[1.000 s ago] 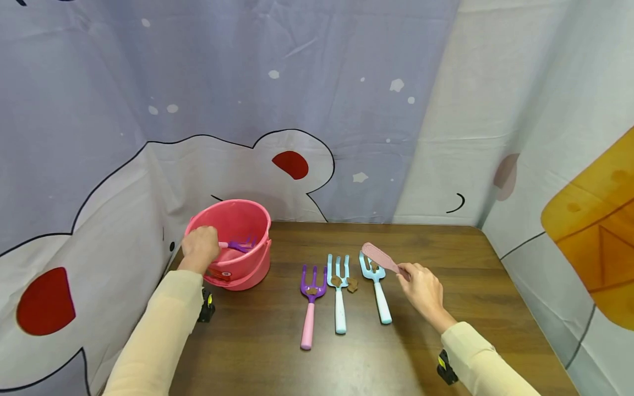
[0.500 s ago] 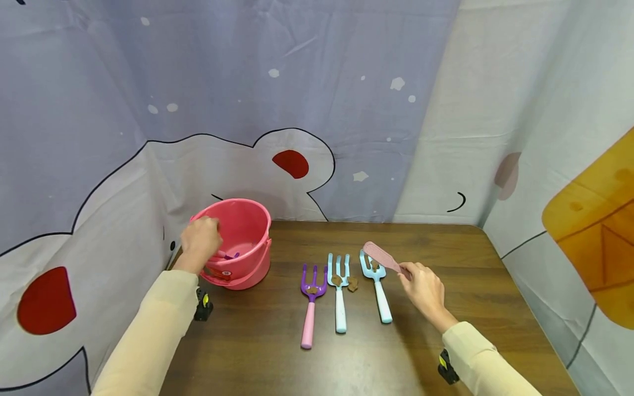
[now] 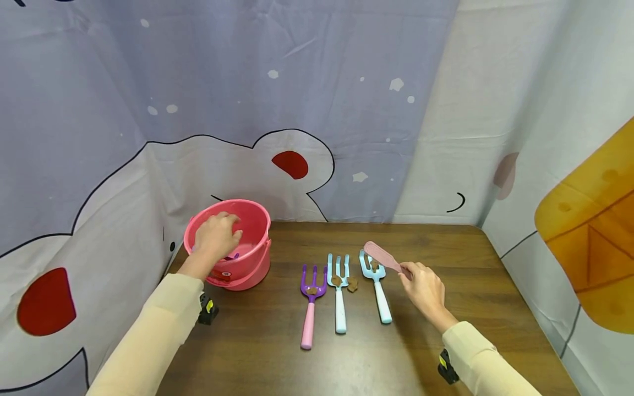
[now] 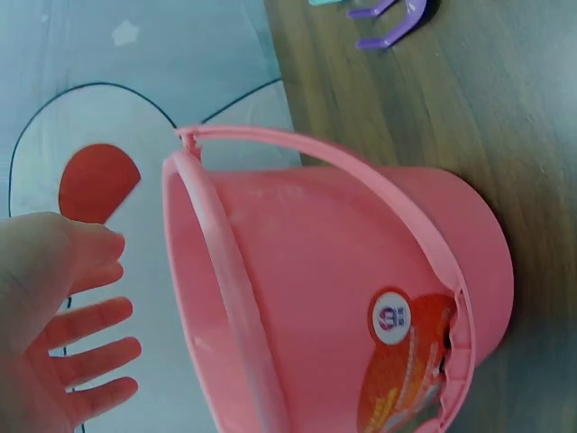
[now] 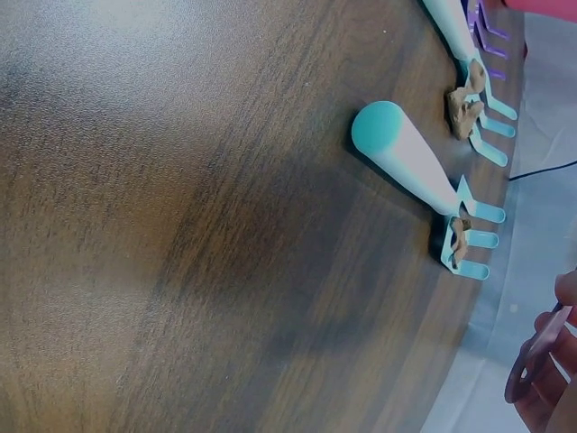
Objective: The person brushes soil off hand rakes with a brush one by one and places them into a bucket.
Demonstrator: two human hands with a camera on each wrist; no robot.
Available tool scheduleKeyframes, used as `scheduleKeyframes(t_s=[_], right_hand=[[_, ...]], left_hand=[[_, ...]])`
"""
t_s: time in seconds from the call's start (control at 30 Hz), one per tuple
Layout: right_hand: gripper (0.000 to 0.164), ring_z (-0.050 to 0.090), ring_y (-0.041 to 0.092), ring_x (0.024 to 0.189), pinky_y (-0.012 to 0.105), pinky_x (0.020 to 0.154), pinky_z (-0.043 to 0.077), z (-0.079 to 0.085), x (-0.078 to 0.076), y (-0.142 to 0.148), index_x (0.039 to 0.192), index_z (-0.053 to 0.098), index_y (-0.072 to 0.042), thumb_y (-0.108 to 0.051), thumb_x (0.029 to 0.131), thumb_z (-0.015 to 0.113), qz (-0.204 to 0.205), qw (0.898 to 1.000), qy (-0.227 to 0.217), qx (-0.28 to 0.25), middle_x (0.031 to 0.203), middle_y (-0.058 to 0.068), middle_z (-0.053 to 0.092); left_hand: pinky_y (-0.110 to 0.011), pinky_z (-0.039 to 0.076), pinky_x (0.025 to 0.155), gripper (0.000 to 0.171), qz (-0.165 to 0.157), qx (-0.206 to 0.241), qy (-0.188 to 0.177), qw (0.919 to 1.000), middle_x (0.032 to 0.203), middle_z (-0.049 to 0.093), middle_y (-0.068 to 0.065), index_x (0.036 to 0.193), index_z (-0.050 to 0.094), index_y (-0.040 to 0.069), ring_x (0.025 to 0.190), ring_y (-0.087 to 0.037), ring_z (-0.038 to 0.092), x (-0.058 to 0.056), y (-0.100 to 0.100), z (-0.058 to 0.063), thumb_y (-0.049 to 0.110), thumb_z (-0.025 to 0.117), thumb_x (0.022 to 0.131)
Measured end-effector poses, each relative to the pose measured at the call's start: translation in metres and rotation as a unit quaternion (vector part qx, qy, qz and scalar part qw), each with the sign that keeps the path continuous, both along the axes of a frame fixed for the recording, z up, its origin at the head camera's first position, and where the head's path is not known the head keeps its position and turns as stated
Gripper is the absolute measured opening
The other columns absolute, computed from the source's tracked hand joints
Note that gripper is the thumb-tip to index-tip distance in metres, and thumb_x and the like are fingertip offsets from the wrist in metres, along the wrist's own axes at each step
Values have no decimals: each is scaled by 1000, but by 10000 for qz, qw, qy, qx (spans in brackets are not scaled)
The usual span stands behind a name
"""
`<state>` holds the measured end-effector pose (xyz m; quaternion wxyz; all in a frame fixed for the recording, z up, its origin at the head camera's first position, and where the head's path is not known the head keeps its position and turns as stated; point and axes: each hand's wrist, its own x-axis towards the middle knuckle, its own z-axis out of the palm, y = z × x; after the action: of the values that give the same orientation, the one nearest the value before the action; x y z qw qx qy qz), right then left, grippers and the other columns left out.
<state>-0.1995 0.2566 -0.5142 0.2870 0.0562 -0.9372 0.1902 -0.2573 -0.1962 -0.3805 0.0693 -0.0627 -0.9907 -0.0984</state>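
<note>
Pink paddle pinched in right hand; left hand, fingers apart, above bucket rim.

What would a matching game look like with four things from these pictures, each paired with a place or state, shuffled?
Things:
1. pink plastic bucket
2. pale-pink flat-bladed tool
3. purple three-pronged fork with pink handle
4. bare left hand

Places or states:
A. lies left of two blue-and-white forks
B. holds nothing
C. has its carrying handle folded down
D. held in the right hand

Pairs: 1-C, 2-D, 3-A, 4-B
</note>
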Motion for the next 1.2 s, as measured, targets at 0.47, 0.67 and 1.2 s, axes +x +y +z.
scheduleKeyframes(t_s=[0.47, 0.67, 1.2], right_hand=[[20, 61, 26, 64, 43, 50, 45, 2, -1, -3, 91, 71, -12, -14, 72, 75, 23, 10000, -43, -15, 78, 5, 67], [20, 61, 26, 64, 43, 50, 44, 1, -1, -4, 91, 71, -12, -13, 72, 75, 3, 10000, -43, -31, 78, 5, 67], [19, 61, 26, 64, 43, 51, 45, 0, -2, -7, 90, 71, -12, -14, 72, 75, -40, 10000, 5, -37, 78, 5, 67]], left_hand=[[-49, 49, 82, 48, -664, 0, 448, 9968, 121, 55, -15, 121, 58, 7, 106, -35, 53, 8, 34, 0, 25, 70, 78], [-46, 51, 80, 49, -861, 1, 606, 9944, 119, 56, -14, 121, 58, 8, 103, -32, 56, 12, 49, -6, 26, 70, 78], [-39, 49, 85, 41, -1658, -41, 910, 9819, 116, 59, -10, 117, 61, 10, 103, -28, 57, 24, 82, -33, 23, 69, 79]])
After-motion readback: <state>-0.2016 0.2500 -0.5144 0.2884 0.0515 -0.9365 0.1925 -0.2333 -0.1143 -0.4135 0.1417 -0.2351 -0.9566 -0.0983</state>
